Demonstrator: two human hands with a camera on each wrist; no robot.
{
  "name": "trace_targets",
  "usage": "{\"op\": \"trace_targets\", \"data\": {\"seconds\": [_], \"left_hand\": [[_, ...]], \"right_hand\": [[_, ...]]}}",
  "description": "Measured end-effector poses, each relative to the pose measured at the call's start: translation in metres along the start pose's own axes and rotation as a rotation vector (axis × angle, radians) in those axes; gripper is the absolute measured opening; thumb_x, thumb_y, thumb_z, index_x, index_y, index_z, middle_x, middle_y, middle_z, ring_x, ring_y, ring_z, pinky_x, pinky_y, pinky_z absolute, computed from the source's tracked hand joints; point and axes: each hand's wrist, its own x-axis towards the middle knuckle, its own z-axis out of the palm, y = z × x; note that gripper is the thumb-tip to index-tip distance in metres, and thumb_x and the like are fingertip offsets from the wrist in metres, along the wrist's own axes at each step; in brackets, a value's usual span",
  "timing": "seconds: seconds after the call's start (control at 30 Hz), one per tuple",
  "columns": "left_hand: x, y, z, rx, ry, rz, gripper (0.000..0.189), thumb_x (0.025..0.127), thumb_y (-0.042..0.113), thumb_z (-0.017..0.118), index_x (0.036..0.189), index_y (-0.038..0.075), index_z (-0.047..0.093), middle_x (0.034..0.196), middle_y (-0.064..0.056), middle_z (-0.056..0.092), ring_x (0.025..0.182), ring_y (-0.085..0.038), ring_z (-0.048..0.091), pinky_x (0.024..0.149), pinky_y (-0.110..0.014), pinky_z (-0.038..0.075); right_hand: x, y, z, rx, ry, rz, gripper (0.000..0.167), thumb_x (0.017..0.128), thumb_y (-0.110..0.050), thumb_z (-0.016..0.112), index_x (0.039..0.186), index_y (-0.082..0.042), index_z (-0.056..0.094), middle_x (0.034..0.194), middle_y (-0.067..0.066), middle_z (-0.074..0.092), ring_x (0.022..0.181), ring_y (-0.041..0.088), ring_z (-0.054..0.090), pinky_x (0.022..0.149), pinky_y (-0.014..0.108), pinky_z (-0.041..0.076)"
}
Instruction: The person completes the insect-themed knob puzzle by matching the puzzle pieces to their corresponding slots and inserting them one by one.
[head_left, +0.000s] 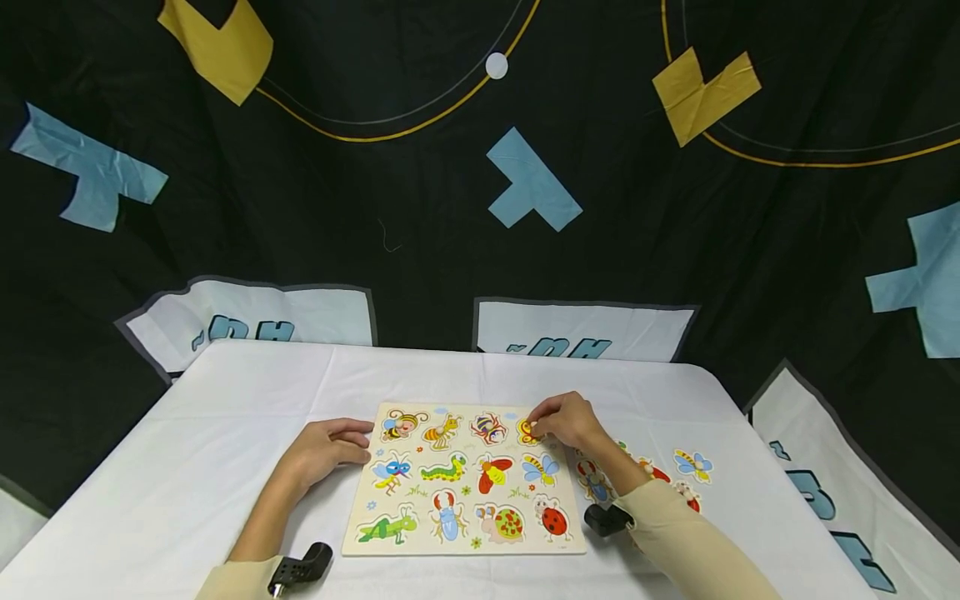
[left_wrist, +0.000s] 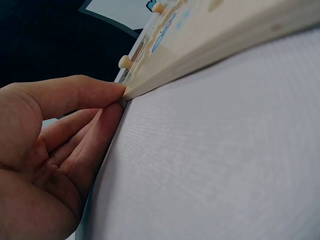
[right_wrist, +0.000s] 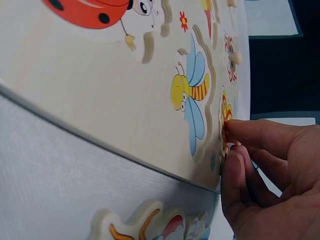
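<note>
A wooden insect peg puzzle board [head_left: 412, 546] lies flat on the white table. My right hand [head_left: 570, 421] is at its top right corner, where thumb and fingers pinch the small peg of a yellow and red butterfly piece [right_wrist: 226, 107]. That piece sits at or in its recess; the fingers hide part of it. At the board's left edge, my left hand [head_left: 322, 454] touches the side with thumb and fingertips. Wooden pegs [left_wrist: 125, 61] stand up from pieces near that edge. A spider piece [right_wrist: 230, 60] with a peg is beside the butterfly.
Several loose pieces lie right of the board, partly under the right forearm: a stag beetle [head_left: 592, 482], a bee with blue wings [head_left: 693, 465] and a ladybug [head_left: 687, 497]. A black curtain [head_left: 420, 250] hangs behind the white tabletop [head_left: 255, 400].
</note>
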Motion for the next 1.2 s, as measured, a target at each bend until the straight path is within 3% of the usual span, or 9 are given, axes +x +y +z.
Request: {"op": "trace_targets", "data": {"seconds": [0.43, 0.73, 1.2], "left_hand": [[-0.001, 0.000, 0.000, 0.019, 0.003, 0.006, 0.051, 0.075, 0.010, 0.081, 0.125, 0.005, 0.071, 0.095, -0.002, 0.075, 0.086, -0.013, 0.064, 0.080, -0.027, 0.047], [0.001, -0.002, 0.001, -0.024, 0.000, 0.004, 0.053, 0.074, 0.007, 0.082, 0.125, 0.002, 0.070, 0.095, -0.005, 0.073, 0.084, -0.013, 0.064, 0.074, -0.024, 0.049], [-0.001, -0.001, 0.001, 0.020, 0.010, -0.005, 0.052, 0.074, 0.010, 0.082, 0.125, 0.005, 0.070, 0.092, -0.001, 0.073, 0.085, -0.014, 0.064, 0.081, -0.028, 0.046]], "right_hand": [[0.000, 0.002, 0.001, -0.001, -0.005, 0.011, 0.010, 0.078, -0.012, 0.082, 0.087, -0.010, 0.078, 0.083, 0.004, 0.074, 0.072, 0.018, 0.064, 0.064, 0.028, 0.050], [0.000, 0.005, 0.000, 0.026, -0.010, 0.012, 0.011, 0.078, -0.013, 0.082, 0.088, -0.010, 0.079, 0.084, 0.004, 0.075, 0.072, 0.018, 0.064, 0.065, 0.028, 0.049], [-0.001, 0.010, -0.001, 0.053, -0.029, -0.026, 0.011, 0.080, -0.013, 0.082, 0.090, -0.010, 0.079, 0.083, 0.003, 0.074, 0.071, 0.017, 0.064, 0.066, 0.029, 0.050]]}}
